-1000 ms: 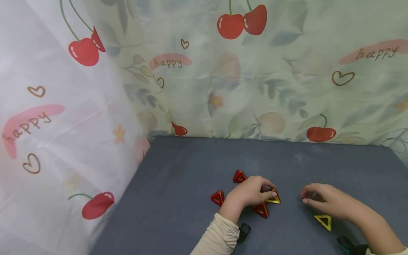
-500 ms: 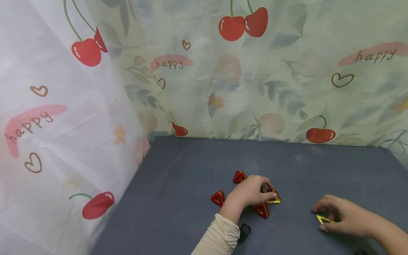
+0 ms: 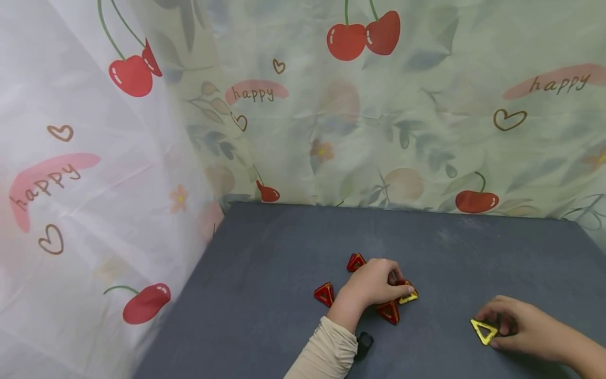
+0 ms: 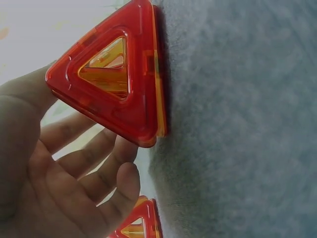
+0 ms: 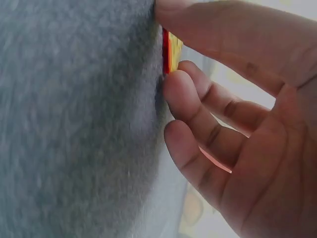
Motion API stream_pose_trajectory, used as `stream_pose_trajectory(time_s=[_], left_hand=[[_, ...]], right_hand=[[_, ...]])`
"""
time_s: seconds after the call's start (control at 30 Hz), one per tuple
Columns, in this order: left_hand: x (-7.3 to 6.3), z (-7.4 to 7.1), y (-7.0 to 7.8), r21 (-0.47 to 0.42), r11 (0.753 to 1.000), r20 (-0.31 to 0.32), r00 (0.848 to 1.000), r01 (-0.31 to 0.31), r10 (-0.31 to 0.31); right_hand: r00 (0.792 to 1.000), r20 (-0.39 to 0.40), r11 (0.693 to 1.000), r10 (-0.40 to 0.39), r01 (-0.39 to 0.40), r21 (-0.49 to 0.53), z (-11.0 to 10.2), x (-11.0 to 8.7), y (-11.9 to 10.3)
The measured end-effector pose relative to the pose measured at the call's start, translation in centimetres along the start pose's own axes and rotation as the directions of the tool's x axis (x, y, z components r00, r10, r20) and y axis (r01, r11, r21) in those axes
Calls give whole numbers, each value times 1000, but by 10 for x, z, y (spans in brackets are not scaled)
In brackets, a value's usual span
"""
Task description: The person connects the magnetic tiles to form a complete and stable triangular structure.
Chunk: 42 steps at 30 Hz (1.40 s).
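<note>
My right hand (image 3: 527,327) pinches a yellow triangular magnetic tile (image 3: 479,330) between thumb and fingers at the table's right front. In the right wrist view, a red and yellow tile edge (image 5: 167,52) shows between thumb and fingers; which tile it is I cannot tell. My left hand (image 3: 369,287) reaches over the red pieces, and its thumb and fingers pinch a red and yellow triangular piece (image 3: 407,299). Just below it sits a red triangular piece (image 3: 388,312), close to the palm. A large red triangle (image 4: 141,89) fills the upper left wrist view, with the left hand (image 4: 74,173) behind it.
More red triangular pieces lie left of the left hand: one at the back (image 3: 355,262), one nearer the front (image 3: 324,293). The dark grey table (image 3: 284,237) is bordered by a printed cherry curtain (image 3: 303,105) behind and at left.
My right hand has moved right and toward the front, and its thumb and fingers have closed on the yellow magnetic tile. The left hand has stayed nearly still, its piece shifting slightly.
</note>
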<state>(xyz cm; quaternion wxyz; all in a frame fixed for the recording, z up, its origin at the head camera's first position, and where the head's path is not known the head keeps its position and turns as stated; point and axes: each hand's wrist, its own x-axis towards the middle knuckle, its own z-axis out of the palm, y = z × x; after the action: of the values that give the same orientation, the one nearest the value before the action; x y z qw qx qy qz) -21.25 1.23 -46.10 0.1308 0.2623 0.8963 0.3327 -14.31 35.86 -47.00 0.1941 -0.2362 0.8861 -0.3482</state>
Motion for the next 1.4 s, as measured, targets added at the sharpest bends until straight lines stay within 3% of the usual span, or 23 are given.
stream_pose_trajectory(time_s=[0.23,0.5,0.7,1.0,1.4], left_hand=[[1,-3,-1,-5,999,58,997,-45,45],[-1,-5,0,-16,999,80,996,-45,46],[0,-5,0,-14,1000,63,998,-23,24],[0,-4,1,5,1000,25,1000,-4,4],[1,-2,0,39,999,28,1000,-5,4]], right_hand=[[999,-26,999,-29,28,-43,5,11,-6],[998,-58,996,-28,23,-83,12,25,-14],[994,-111,991,0,-15,-132,16,36,-21],[993,-108,990,38,-53,-134,17,53,-33],[994,-106,993,20,-32,-112,23,74,-43]])
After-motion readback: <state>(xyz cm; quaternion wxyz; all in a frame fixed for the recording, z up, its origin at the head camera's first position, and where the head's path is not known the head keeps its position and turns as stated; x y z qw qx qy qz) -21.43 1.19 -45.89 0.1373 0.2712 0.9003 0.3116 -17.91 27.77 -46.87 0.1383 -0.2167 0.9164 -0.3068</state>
